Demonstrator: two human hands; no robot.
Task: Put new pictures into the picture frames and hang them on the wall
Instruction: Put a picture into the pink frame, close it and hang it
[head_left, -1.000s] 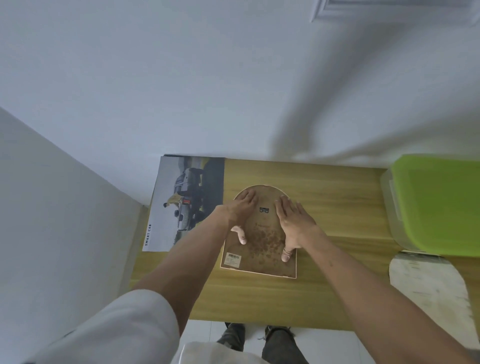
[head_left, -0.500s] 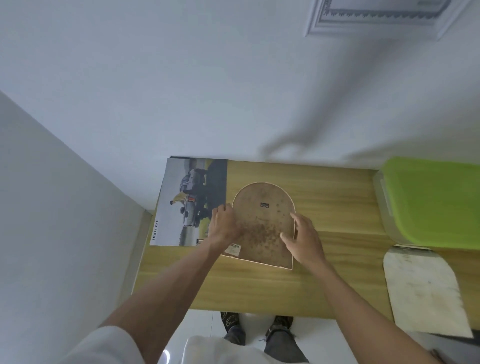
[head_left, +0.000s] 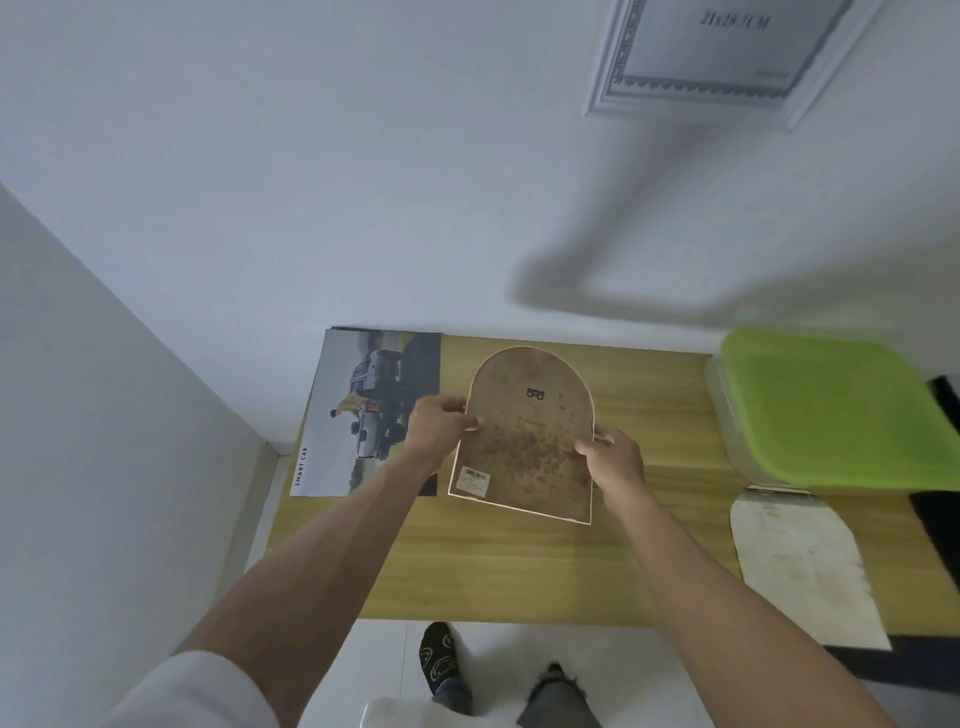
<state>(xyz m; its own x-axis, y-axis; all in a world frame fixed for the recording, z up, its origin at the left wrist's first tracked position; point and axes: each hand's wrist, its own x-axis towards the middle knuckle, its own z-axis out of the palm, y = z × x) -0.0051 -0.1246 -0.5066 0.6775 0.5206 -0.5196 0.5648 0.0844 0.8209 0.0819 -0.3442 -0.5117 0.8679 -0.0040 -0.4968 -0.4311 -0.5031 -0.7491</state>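
Both hands, left hand (head_left: 435, 427) and right hand (head_left: 613, 457), grip the arched frame (head_left: 527, 436) by its side edges, back-side up, over the wooden surface (head_left: 519, 566)

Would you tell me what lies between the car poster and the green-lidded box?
Head view: the arched frame, held by both hands, plus bare table.

Standing at a light wood-grain worktop (head_left: 649, 415) pushed into a corner: plain white back wall (head_left: 311, 182) ahead, second white side wall (head_left: 78, 441) on my left. White tiled floor (head_left: 498, 654) below the front edge. Soft overhead light, blurry shadows on the back wall.
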